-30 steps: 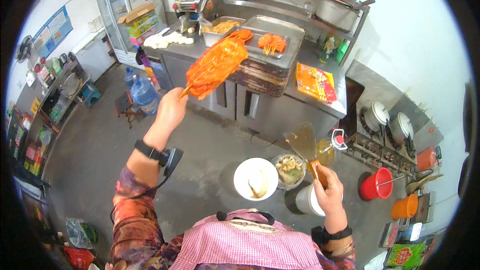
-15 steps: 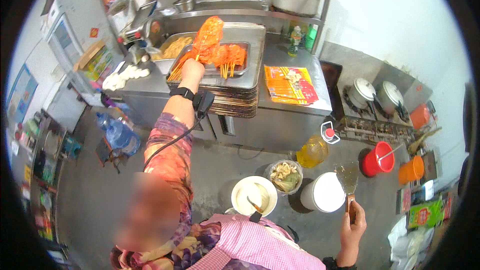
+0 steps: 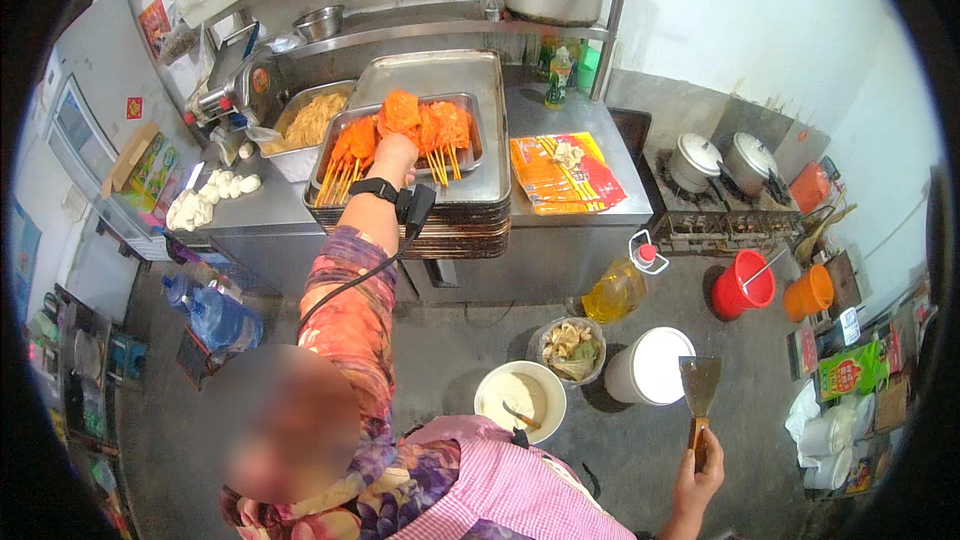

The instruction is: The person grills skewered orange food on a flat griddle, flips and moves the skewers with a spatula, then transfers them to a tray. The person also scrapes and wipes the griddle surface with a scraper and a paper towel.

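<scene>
My left hand [image 3: 396, 153] is closed on a skewer of orange-coated food [image 3: 400, 112], reaching over a metal tray [image 3: 474, 139] where similar skewers [image 3: 444, 128] lie with their sticks toward me. That tray rests on stacked larger baking trays [image 3: 481, 221]. My right hand [image 3: 705, 455] is wrapped round the wooden handle of a broad metal spatula [image 3: 700, 380], held low beside a white lidded bucket [image 3: 655, 370]. Orange packages [image 3: 565, 180] lie on the counter right of the trays.
Dough pieces [image 3: 195, 202] and a pasta machine [image 3: 238, 90] are left. Lidded pots [image 3: 693, 162] stand on a stove at right. An oil jug [image 3: 613, 290], red bucket [image 3: 743, 295], white bucket of pale paste [image 3: 515, 390] and blue water bottles [image 3: 227, 320] stand lower down.
My left hand has moved forward and lowered the held skewer to the tray among the others. My right hand has shifted rightward and down with the spatula.
</scene>
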Demonstrator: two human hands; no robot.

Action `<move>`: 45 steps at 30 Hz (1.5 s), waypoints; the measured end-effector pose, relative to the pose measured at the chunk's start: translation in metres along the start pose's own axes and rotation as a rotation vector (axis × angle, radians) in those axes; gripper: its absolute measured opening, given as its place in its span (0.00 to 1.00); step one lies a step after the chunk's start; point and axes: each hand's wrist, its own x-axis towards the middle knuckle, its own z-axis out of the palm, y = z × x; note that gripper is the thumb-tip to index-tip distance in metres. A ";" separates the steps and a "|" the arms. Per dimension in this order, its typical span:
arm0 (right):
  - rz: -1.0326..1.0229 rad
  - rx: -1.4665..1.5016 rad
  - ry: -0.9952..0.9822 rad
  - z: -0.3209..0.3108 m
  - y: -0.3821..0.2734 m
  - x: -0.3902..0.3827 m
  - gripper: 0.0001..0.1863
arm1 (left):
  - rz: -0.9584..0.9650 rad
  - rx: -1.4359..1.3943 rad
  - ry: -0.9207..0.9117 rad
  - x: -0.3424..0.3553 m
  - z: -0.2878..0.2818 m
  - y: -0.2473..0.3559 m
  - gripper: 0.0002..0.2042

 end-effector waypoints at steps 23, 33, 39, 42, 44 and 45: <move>0.092 -0.094 0.320 -0.115 0.008 -0.082 0.20 | 0.966 -0.058 -0.101 -0.163 0.068 0.031 0.16; 0.417 -0.213 0.614 -0.265 0.088 -0.233 0.20 | 0.793 -0.149 -1.284 -0.480 0.337 -0.051 0.05; 0.729 -0.328 0.919 -0.304 0.109 -0.322 0.19 | 0.778 0.139 -1.651 -0.652 0.432 -0.107 0.04; 0.886 -0.365 1.057 -0.318 0.117 -0.361 0.19 | 0.866 0.202 -1.825 -0.737 0.453 -0.119 0.04; 0.982 -0.392 1.115 -0.328 0.130 -0.388 0.20 | 0.884 0.293 -1.872 -0.792 0.467 -0.125 0.04; 1.044 -0.394 1.146 -0.332 0.137 -0.401 0.20 | 0.895 0.323 -1.914 -0.817 0.476 -0.128 0.04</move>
